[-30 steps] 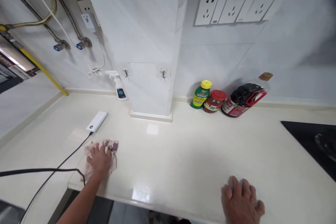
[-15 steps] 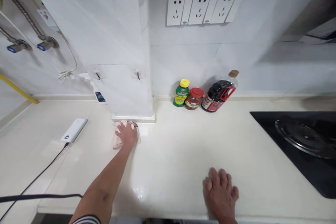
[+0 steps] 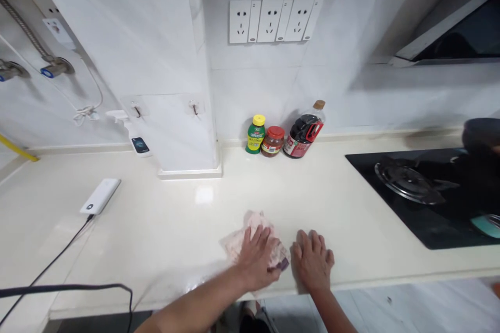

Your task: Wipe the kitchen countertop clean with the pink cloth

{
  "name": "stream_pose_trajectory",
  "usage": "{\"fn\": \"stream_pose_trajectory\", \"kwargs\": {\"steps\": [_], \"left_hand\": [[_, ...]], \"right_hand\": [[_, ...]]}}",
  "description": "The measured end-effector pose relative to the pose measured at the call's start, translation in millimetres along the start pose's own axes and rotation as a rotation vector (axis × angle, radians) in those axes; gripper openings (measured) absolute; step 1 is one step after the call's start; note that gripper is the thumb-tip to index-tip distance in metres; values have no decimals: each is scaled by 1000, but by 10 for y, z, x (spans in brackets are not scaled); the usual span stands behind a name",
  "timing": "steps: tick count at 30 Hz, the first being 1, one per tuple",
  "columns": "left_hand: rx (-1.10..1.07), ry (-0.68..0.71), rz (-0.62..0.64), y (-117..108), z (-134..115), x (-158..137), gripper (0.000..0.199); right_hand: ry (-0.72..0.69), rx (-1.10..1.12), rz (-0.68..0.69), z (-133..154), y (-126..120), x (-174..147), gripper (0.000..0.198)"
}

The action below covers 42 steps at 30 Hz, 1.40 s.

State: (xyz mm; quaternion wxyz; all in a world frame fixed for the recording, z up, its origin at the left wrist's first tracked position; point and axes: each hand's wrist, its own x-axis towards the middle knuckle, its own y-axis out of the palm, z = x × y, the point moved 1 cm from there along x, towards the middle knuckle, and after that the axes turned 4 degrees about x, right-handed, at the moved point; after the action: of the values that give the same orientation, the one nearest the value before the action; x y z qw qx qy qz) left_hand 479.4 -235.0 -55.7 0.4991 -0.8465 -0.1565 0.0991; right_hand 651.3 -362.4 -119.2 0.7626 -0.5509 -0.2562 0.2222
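Note:
My left hand (image 3: 258,260) presses down on a pale pink cloth (image 3: 255,221) near the counter's front edge, fingers bent into it. The cloth lies crumpled beneath the palm, with a dark purple patch at its right corner. Just to the right, my right hand (image 3: 313,263) rests on the cream countertop (image 3: 156,239), holding nothing, its fingers slightly bent and apart. A small gap separates it from the cloth.
Against the back wall stand a green bottle (image 3: 255,135), a red-lidded jar (image 3: 272,141) and a dark sauce bottle (image 3: 302,132). A black gas stove (image 3: 410,223) is at right. Left are a white power bank (image 3: 100,196) with a cable and a spray bottle (image 3: 136,138).
My left hand has brought the cloth from the pillar's foot rightward and toward the front edge, beside my right hand. The view has shifted right, showing more of the stove and range hood.

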Motion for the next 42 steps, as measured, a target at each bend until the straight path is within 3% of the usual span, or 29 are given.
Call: {"fn": "stream_pose_trajectory", "kwargs": {"steps": [2,5,7,9,11,14,16,20,23,26,29,31,34,36,39,42], "left_hand": [[-41,64,-8,-54,141,-199,82],[89,-92,-207,-272,629,-485,64],[201,-273,-350,-450,1023,-681,49],[250,-394,-420,-601,1364,-868,46],[284,-466,-457,-698,1595,-1022,46],[326,-495,-477,-735,1737,-1141,45],[340,-498,-480,-719,1755,-1149,44],[382,-492,-464,-697,1775,-1112,44],[433,-473,-454,-705,1797,-1102,46],[449,-469,-459,-705,1803,-1103,47],[447,-472,-469,-692,1793,-1101,48],[444,-468,-477,-684,1779,-1096,48],[442,-467,-489,-685,1745,-1084,46],[445,-467,-488,-691,1721,-1075,45],[457,-470,-473,-696,1700,-1062,47],[478,-479,-463,-689,1698,-1052,49]], "right_hand": [[46,86,4,3,-55,41,60],[97,236,-18,209,-193,79,61],[-15,305,31,536,-279,49,59],[-174,303,172,963,-325,-39,57],[-273,254,324,1394,-340,-177,67],[-429,243,473,1907,-360,-451,88],[-584,283,549,2125,-392,-664,84],[-841,305,606,2229,-444,-1012,74],[-945,301,589,2002,-406,-1104,73],[-904,282,530,1484,-294,-1077,59],[-733,168,441,663,-214,-937,55],[-590,52,360,1,-248,-755,63],[-374,-110,205,-923,-440,-386,71],[-272,-185,193,-1321,-586,-167,78],[-196,-236,272,-1441,-711,-46,87],[-223,-203,330,-1073,-690,-206,84]]}}
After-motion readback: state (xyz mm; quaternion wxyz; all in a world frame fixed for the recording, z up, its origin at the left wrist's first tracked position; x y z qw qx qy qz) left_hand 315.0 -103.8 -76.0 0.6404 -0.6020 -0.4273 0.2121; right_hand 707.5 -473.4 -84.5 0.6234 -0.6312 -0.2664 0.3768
